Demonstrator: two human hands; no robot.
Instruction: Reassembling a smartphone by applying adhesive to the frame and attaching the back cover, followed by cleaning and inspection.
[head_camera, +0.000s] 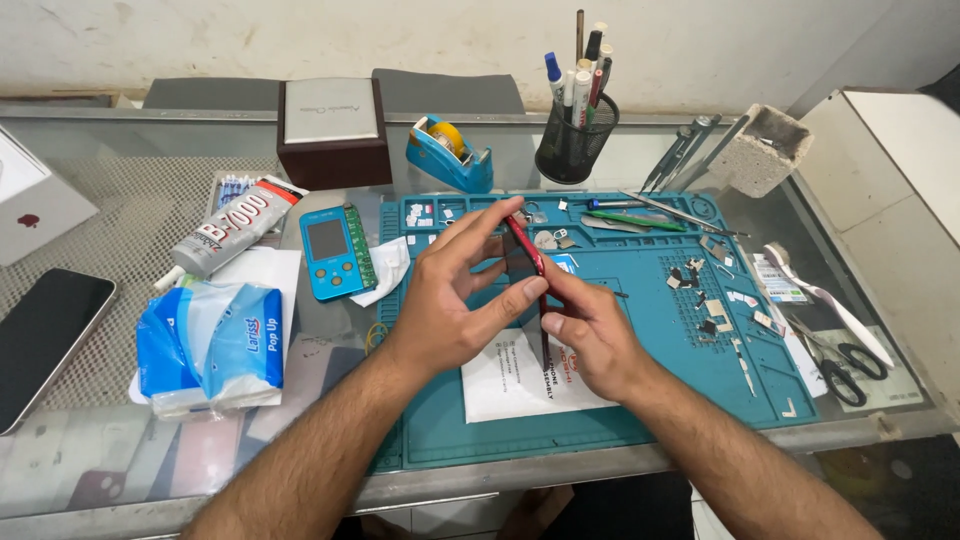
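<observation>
Head view: left hand and right hand, fingers closed, both pinching a thin red phone held on edge above the blue mat, mid-table. Tissue pack near front-left edge; pen cup at back edge; scissors near right edge.

Tissue pack crowds left; scissors right.

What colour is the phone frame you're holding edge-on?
Red, with a dark edge; the phone frame shows in the head view, pinched between both hands.
</observation>
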